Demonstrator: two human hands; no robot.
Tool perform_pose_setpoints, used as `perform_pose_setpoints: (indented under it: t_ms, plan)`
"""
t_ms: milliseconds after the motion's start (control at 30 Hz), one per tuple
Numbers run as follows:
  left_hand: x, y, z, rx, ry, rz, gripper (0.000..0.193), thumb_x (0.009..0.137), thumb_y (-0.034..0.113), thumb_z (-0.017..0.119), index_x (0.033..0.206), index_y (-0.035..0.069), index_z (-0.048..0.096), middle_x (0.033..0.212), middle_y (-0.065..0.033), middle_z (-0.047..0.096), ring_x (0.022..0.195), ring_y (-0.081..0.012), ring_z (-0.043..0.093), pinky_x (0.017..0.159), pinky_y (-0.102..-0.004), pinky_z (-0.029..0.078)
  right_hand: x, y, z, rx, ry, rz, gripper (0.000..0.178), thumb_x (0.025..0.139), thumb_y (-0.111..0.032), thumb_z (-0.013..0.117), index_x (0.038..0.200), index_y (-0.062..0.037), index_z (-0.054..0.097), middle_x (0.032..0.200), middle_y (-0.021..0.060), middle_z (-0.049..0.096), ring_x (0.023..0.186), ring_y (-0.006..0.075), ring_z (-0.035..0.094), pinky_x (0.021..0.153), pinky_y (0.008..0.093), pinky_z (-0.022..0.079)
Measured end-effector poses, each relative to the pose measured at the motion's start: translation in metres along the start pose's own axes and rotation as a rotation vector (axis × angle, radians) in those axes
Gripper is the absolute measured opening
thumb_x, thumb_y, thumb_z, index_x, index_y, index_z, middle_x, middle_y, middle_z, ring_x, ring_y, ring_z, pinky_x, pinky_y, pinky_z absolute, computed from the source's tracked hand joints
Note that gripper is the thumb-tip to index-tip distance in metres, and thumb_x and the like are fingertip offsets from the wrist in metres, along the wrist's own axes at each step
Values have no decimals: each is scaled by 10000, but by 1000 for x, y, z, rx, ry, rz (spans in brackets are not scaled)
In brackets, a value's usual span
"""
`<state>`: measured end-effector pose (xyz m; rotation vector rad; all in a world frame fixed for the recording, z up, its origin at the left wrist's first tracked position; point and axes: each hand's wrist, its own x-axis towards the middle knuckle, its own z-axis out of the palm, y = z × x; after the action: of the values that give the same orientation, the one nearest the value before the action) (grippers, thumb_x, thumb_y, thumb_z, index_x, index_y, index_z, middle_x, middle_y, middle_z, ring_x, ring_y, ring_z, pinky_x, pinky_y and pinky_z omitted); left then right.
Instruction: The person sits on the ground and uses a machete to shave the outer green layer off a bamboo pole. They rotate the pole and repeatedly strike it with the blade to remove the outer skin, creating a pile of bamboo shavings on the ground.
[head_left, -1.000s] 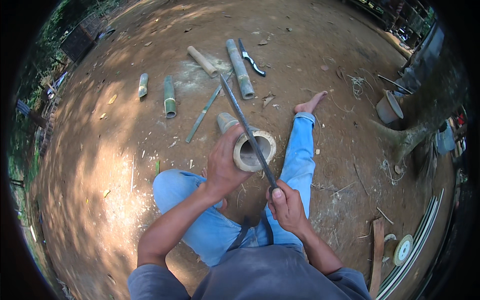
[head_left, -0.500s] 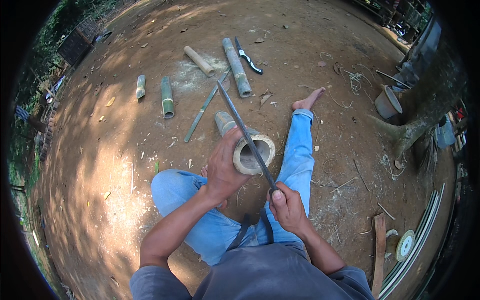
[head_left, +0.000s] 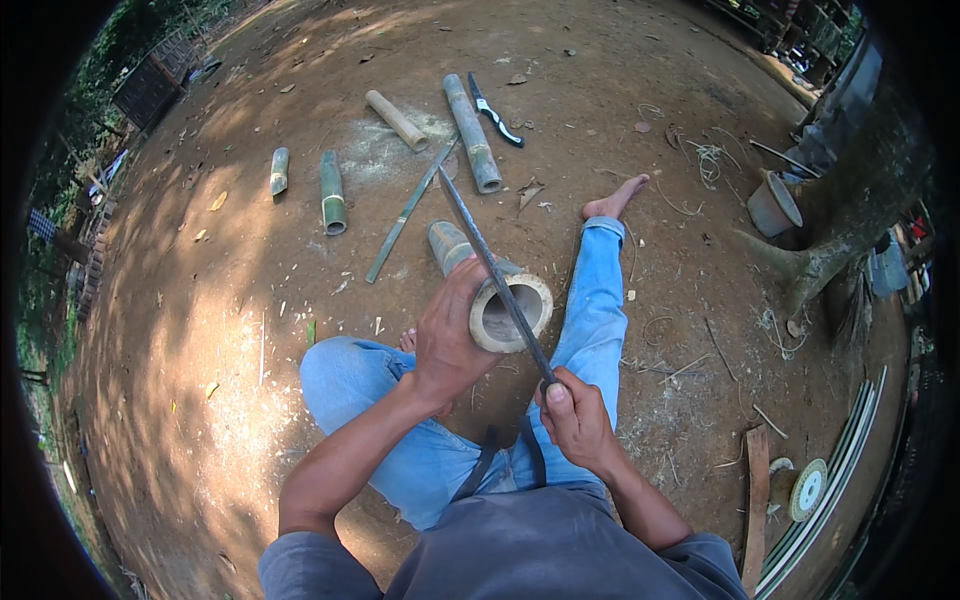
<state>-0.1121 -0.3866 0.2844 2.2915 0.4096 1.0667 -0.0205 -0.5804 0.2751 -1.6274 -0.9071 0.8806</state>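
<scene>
A thick bamboo tube (head_left: 541, 300) points its hollow cut end up toward me, its far end resting near the ground. My left hand (head_left: 450, 335) is wrapped round its left side, close to the rim. In my right hand (head_left: 578, 412) is the handle of a machete (head_left: 490, 262), whose long dark blade slants up and to the left across the tube's mouth. Whether the edge touches the rim or hovers just over it, I cannot tell. My fingers hide part of the tube's wall.
Beyond my feet lie a long bamboo piece (head_left: 468, 130), a folding saw (head_left: 497, 112), a pale stick (head_left: 396, 121), a bamboo strip (head_left: 408, 215) and shorter bamboo pieces (head_left: 333, 190). To the right are a bucket (head_left: 774, 205), a tree trunk (head_left: 840, 230), a wooden plank (head_left: 757, 505) and a round disc (head_left: 808, 490).
The tube's open end has shifted very slightly right and down, with the blade still across it. Both hands keep their grip.
</scene>
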Motion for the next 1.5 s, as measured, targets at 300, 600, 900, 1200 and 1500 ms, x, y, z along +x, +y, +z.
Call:
perform_pose_setpoints:
  t_ms: [300, 600, 900, 1200, 1500]
  plan:
    - [-4, -5, 1, 12, -1, 21, 837, 650, 144, 923, 1362, 35, 498, 1312, -177, 600, 1211, -340, 610, 1002, -403, 504, -1, 3, 1, 9, 7, 1, 537, 1037, -487, 455, 912, 23, 568, 568, 86, 495, 546, 172, 510, 534, 362, 414]
    - [-3, -3, 0, 36, -4, 15, 850, 648, 151, 924, 1371, 40, 492, 1304, -177, 603, 1199, -351, 614, 987, -408, 512, -2, 1, 1, 19, 11, 8, 522, 1038, -475, 458, 877, 11, 561, 574, 84, 495, 546, 177, 504, 538, 361, 413]
    - [-5, -4, 2, 42, 0, 25, 861, 641, 153, 924, 1375, 57, 484, 1313, -164, 596, 1200, -350, 609, 983, -409, 512, -2, 2, 1, 11, 11, 20, 507, 1041, -456, 449, 853, 5, 542, 571, 84, 489, 541, 180, 499, 534, 366, 407]
    - [-6, -4, 0, 45, -11, 19, 862, 645, 151, 922, 1379, 58, 480, 1316, -160, 601, 1186, -341, 622, 975, -403, 522, -3, 5, 3, 6, 15, 17, 511, 1041, -455, 454, 883, 21, 554, 573, 99, 497, 540, 189, 506, 531, 371, 408]
    - [-11, -8, 5, -33, -42, -31, 843, 674, 88, 901, 1387, 31, 454, 1357, -172, 570, 1219, -308, 603, 1011, -390, 496, -5, 5, 4, -19, 39, 15, 471, 1029, -416, 497, 992, 45, 590, 556, 155, 490, 510, 258, 545, 520, 411, 416]
